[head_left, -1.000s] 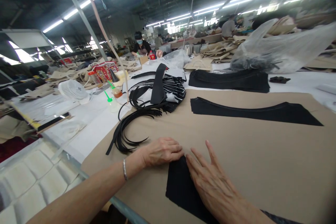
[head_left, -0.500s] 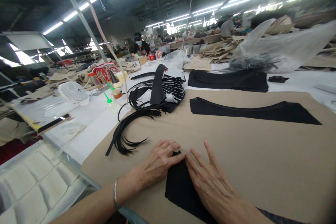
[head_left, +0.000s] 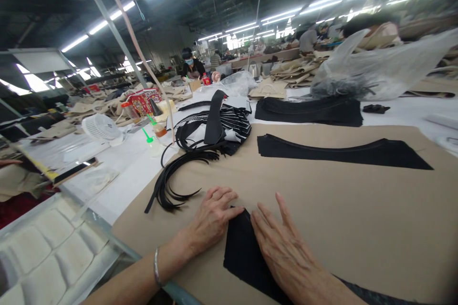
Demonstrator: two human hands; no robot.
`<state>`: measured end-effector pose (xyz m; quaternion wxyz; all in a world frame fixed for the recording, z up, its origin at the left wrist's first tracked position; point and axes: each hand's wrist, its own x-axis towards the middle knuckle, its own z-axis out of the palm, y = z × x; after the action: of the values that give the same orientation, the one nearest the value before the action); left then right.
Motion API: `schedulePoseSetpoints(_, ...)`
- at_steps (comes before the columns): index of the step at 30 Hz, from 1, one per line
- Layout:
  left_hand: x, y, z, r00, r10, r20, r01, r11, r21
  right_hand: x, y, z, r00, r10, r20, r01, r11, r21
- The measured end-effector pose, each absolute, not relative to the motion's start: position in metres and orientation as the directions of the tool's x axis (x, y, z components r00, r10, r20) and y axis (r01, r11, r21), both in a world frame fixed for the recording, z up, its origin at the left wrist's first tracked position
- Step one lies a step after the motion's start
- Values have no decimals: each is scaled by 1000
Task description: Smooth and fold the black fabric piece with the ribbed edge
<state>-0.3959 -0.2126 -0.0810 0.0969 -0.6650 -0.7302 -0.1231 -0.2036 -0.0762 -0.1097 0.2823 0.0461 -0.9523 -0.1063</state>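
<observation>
Dark thin strips (head_left: pixel 343 85) show in a crumpled clear plastic bag (head_left: pixel 388 64); my half-open left hand (head_left: pixel 214 214) and spread right hand (head_left: pixel 284 243) touch a flat black panel (head_left: pixel 240 248).

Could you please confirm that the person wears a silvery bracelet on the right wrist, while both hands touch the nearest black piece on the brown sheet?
Not quite: the head view shows the silvery bracelet on the wrist of the left hand. That hand and the right hand do touch the nearest black piece on the brown sheet.
</observation>
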Motion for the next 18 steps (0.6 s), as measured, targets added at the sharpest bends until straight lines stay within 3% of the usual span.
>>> schedulePoseSetpoints(4,-394,-215,-80,-266,879,395,964,234,130,-210,-69,-115,-837,-201,509,-117,974,192)
schedulePoseSetpoints(6,-385,-213,-79,-247,880,405,969,211,131,-216,-69,-113,-851,-198,486,-129,977,173)
schedulePoseSetpoints(9,-367,-212,-81,-162,925,343,983,121,137,-221,-74,-106,-870,-85,486,-42,994,98)
schedulePoseSetpoints(12,-357,-213,-84,-163,950,266,980,126,152,-218,-76,-96,-892,60,448,19,995,-96)
schedulePoseSetpoints(15,-358,-215,-84,-167,959,227,976,128,178,-208,-69,-82,-936,199,289,113,951,-288)
schedulePoseSetpoints(18,-360,-215,-80,-158,967,201,969,114,217,-199,-60,-69,-950,278,142,211,908,-361)
